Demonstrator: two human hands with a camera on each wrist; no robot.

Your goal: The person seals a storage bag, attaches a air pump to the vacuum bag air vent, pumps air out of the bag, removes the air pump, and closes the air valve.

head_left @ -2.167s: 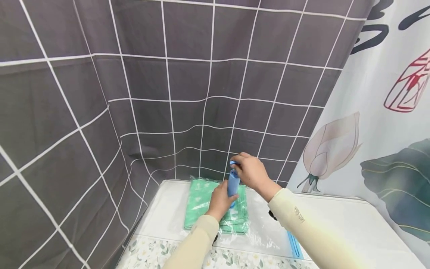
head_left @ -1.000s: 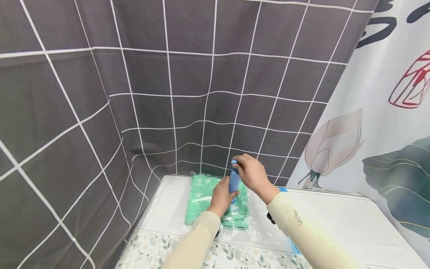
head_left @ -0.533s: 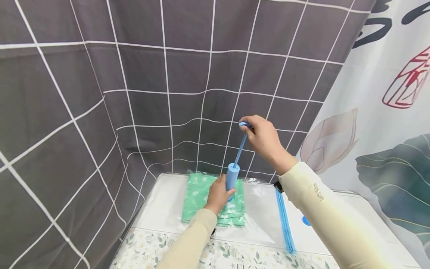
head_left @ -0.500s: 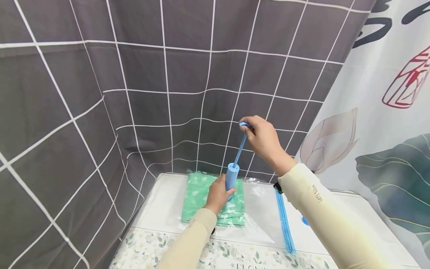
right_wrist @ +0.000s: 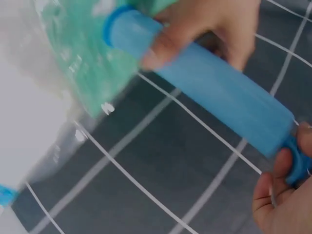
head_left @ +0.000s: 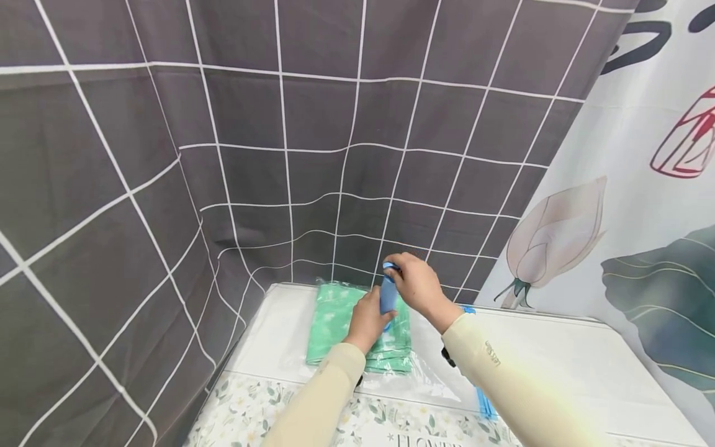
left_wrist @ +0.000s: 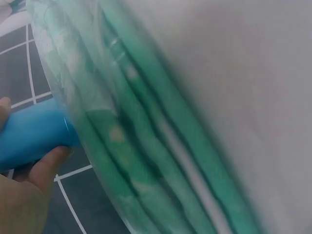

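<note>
A white table (head_left: 558, 360) is carrying a clear bag (head_left: 430, 379) of green cloth, lying toward its left end, beside a floral cloth (head_left: 268, 416).

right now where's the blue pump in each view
Head: the blue pump stands upright at centre, low in the picture, between the left hand and right hand.
Left wrist: only its barrel end shows at the left edge.
Right wrist: it runs diagonally from upper left to lower right.
Shared landmark: the green folded cloth in its clear bag, under the pump.
</note>
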